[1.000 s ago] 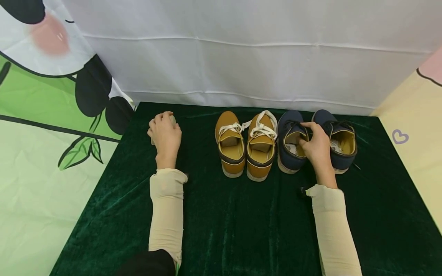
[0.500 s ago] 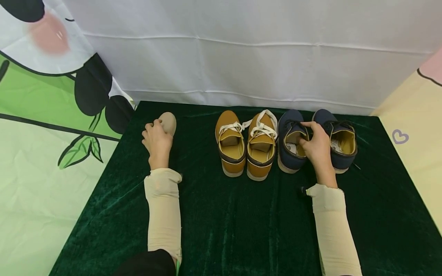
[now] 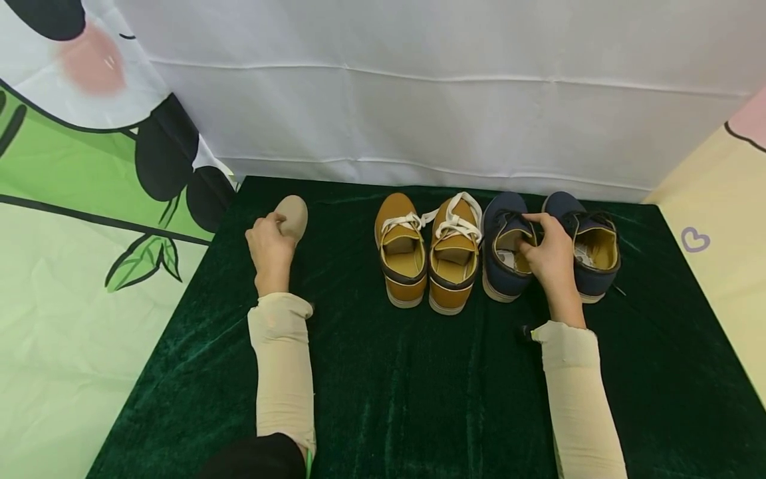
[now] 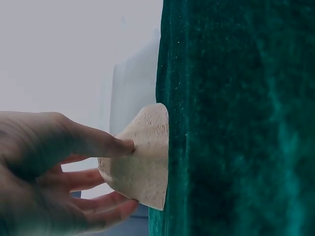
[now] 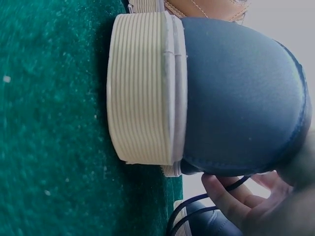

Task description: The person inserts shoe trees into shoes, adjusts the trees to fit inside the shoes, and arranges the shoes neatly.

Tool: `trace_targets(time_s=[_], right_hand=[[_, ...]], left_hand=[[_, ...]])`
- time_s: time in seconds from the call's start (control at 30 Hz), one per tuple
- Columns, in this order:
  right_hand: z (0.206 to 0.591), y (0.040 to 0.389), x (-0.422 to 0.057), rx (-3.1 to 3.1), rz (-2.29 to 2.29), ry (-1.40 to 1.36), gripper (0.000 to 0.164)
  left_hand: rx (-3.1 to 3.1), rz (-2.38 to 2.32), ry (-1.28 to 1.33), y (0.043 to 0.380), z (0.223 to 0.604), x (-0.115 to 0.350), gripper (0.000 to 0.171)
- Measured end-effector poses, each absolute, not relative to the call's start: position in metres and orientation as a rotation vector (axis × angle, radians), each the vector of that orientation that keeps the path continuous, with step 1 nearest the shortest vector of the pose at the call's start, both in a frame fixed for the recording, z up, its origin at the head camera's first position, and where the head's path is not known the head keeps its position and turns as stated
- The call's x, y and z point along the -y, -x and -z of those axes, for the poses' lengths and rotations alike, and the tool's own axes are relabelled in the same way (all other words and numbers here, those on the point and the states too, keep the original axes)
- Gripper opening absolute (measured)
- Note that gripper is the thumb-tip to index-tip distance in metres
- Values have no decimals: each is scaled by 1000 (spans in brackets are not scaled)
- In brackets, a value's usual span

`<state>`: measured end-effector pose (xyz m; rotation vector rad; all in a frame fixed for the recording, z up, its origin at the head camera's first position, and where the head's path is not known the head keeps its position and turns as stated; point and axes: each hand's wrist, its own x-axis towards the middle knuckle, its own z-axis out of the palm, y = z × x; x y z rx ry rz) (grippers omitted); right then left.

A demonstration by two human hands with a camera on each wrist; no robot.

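Observation:
A beige, toe-shaped shoe insert [image 3: 293, 217] stands on the green cloth at the far left of the head view. My left hand [image 3: 271, 247] pinches its rear end. In the left wrist view the thumb lies on one side of the insert [image 4: 142, 157] and fingertips touch the other side. My right hand [image 3: 550, 249] grips the collar of the left navy shoe [image 3: 501, 273], with the thumb inside the opening. From behind, the right wrist view shows this shoe's heel [image 5: 241, 93] and fingers along its side, beside a dark lace [image 5: 197, 199].
A pair of tan shoes with white laces, the left one [image 3: 402, 283] and the right one [image 3: 449, 293], stands mid-cloth. The other navy shoe [image 3: 592, 276] is right of my right hand. A white curtain [image 3: 383, 126] borders the green cloth's [image 3: 389, 392] far edge.
My left hand has shifted left and back toward me, from over the insert to its rear end, so the rounded front now shows. The right hand stays on the navy shoe.

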<state>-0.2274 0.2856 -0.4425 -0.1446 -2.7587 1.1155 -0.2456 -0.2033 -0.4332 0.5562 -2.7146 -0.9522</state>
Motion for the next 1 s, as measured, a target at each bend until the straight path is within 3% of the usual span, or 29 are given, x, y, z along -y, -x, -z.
trace_targets(time_s=[0.43,0.73,1.0], right_hand=[[441,233,-282,2764,-1101,119,54],[433,235,-288,2835,-1052,38,55],[427,228,-300,2912,-972,-108,53]], left_hand=[[2620,960,-467,242,416,199,42],[2663,886,-425,246,400,175,44],[2602,801,-222,242,391,142,42]])
